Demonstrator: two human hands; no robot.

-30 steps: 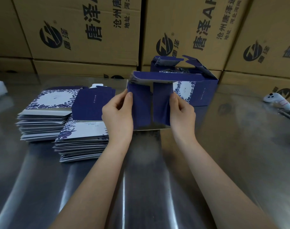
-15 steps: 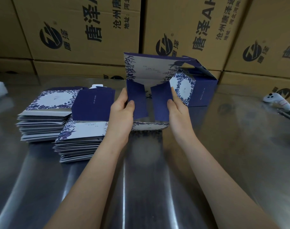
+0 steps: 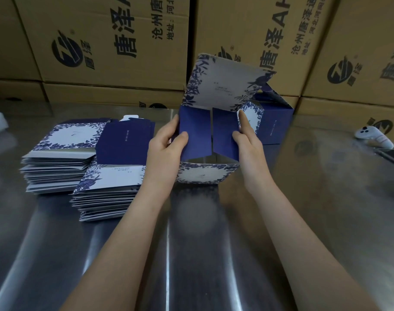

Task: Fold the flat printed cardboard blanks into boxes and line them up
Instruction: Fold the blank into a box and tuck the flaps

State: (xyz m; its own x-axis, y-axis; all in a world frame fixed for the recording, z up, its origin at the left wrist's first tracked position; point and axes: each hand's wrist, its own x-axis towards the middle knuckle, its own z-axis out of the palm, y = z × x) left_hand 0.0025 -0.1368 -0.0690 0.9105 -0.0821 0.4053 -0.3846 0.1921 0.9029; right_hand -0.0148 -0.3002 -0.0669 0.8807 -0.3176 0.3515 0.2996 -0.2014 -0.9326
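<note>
Centrally, over the tabletop (image 3: 326, 198), one half-folded box (image 3: 200, 133) shows two navy inner flaps between white floral panels. Two hands clamp it: left hand (image 3: 167, 149) and right hand (image 3: 250, 144) each pinch one flap. Two stacks of flat blanks (image 3: 57, 158) lie left; one finished box (image 3: 274, 124) stands behind.

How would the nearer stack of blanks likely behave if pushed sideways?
Probably it would shear rather than slide whole: the stack is loose sheets with ragged edges. The polished steel table suggests the base slides easily. Printed faces look smooth, so upper layers likely slip first.
</note>
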